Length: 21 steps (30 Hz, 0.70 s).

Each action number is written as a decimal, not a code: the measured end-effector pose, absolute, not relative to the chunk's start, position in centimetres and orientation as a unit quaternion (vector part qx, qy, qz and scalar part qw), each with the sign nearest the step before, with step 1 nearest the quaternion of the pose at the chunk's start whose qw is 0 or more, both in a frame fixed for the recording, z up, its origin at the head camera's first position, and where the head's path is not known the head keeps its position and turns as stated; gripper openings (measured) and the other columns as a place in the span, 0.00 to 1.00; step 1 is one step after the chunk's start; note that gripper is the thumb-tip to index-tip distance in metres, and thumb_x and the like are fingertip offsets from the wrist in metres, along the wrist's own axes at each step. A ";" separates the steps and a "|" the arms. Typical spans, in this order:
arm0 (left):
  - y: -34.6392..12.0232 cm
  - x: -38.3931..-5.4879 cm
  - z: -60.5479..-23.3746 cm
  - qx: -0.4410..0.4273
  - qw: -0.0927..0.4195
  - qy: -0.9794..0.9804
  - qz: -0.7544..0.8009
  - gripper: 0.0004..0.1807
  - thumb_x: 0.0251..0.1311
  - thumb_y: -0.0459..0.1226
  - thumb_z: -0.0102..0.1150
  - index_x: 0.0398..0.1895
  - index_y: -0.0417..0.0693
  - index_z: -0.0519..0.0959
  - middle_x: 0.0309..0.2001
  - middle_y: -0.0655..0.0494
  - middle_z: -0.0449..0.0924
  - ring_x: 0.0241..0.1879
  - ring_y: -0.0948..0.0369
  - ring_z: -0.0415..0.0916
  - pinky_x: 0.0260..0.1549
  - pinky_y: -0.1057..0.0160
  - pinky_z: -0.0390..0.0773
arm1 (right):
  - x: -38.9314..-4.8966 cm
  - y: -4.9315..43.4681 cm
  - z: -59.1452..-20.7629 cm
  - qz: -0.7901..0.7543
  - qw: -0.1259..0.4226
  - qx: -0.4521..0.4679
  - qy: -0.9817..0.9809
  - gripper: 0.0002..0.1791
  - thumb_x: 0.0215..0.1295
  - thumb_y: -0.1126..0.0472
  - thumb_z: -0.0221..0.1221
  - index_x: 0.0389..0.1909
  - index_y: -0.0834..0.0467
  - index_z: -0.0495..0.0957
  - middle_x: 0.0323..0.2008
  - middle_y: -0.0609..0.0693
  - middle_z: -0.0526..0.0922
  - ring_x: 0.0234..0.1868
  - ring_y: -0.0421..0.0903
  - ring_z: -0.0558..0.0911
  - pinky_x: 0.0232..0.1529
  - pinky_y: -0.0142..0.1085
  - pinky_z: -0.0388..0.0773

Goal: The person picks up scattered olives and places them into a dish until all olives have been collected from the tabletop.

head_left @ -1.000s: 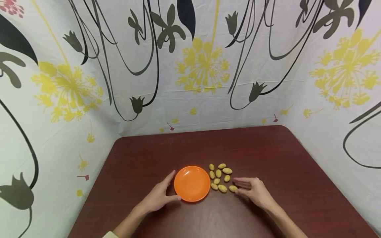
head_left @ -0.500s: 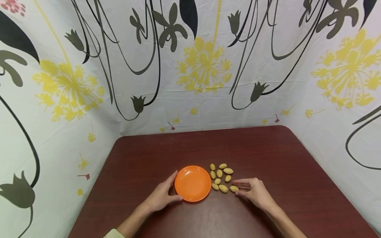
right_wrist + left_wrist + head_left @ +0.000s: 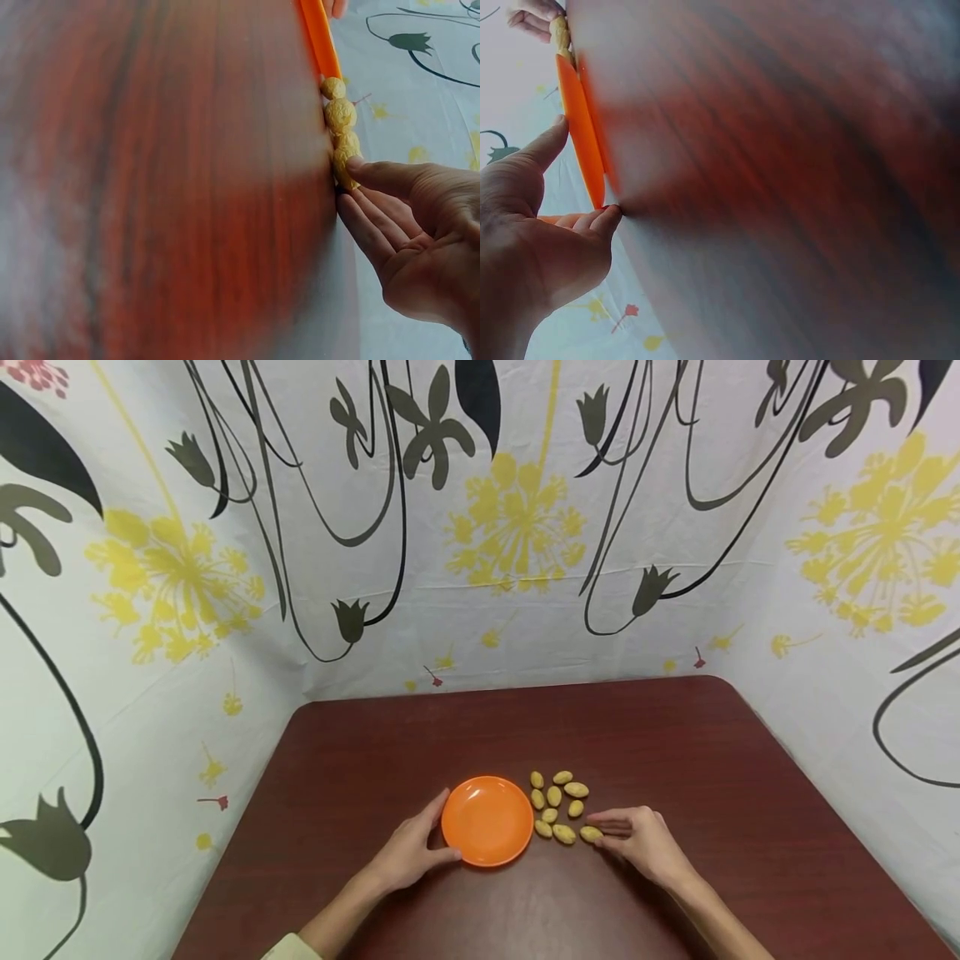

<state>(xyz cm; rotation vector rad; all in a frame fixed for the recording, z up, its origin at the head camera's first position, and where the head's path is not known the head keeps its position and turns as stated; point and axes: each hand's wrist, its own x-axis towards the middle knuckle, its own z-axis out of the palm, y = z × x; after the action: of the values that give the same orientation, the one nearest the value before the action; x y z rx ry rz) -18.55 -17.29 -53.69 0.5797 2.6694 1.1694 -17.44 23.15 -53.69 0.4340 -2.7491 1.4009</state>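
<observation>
In the head view an orange plate (image 3: 487, 821) lies flat on the table. My left hand (image 3: 411, 852) holds it by its left edge, fingers at the rear left rim and thumb at the front left. In the left wrist view the thumb of my left hand (image 3: 562, 217) meets the upper rim. Several small yellow, wrinkled oval pieces (image 3: 554, 796) lie right of the plate. The one nearest my right hand (image 3: 647, 843), a yellow oval piece (image 3: 591, 834), sits between its thumb and fingers. In the right wrist view that thumb touches the piece's (image 3: 343, 161) top.
A dark red-brown wooden table (image 3: 360, 743) with rounded far corners carries everything. White cloth with grey, black and yellow flower prints (image 3: 517, 527) hangs along the back and both sides. The pieces sit close together against the plate's right side.
The left hand has come slightly closer around the plate's rim. The right fingers have moved slightly left about the nearest yellow piece. The head view has shifted a little; plate and pieces stay put.
</observation>
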 end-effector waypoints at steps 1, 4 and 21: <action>-17.3 -18.5 -53.7 0.194 0.084 0.895 0.392 0.56 0.63 0.48 0.77 0.85 0.40 0.54 0.82 0.42 0.58 0.79 0.47 0.60 0.73 0.41 0.61 | -17.4 23.2 -53.7 0.450 0.013 0.139 -0.882 0.15 0.60 0.66 0.77 0.49 0.60 0.91 0.45 0.55 0.92 0.45 0.51 0.92 0.40 0.30 0.85; -17.3 -18.5 -53.6 0.192 0.086 0.897 0.390 0.56 0.63 0.48 0.77 0.85 0.40 0.54 0.82 0.43 0.58 0.79 0.47 0.59 0.73 0.40 0.61 | -17.5 23.3 -53.8 0.458 0.013 0.135 -0.879 0.15 0.61 0.65 0.77 0.49 0.59 0.91 0.45 0.55 0.92 0.45 0.51 0.92 0.41 0.30 0.85; -17.3 -18.4 -53.7 0.198 0.088 0.896 0.388 0.55 0.64 0.49 0.76 0.85 0.40 0.54 0.82 0.42 0.58 0.79 0.46 0.59 0.73 0.39 0.62 | -18.2 22.3 -52.5 0.491 0.022 0.136 -0.861 0.15 0.66 0.61 0.74 0.52 0.59 0.90 0.49 0.53 0.91 0.46 0.46 0.91 0.44 0.31 0.85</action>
<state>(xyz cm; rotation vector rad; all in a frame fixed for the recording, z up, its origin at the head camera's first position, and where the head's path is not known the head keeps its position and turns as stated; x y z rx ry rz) -18.40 -17.26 -53.66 0.5894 2.6668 1.1547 -18.18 22.32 -52.52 0.4200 -2.6663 1.5200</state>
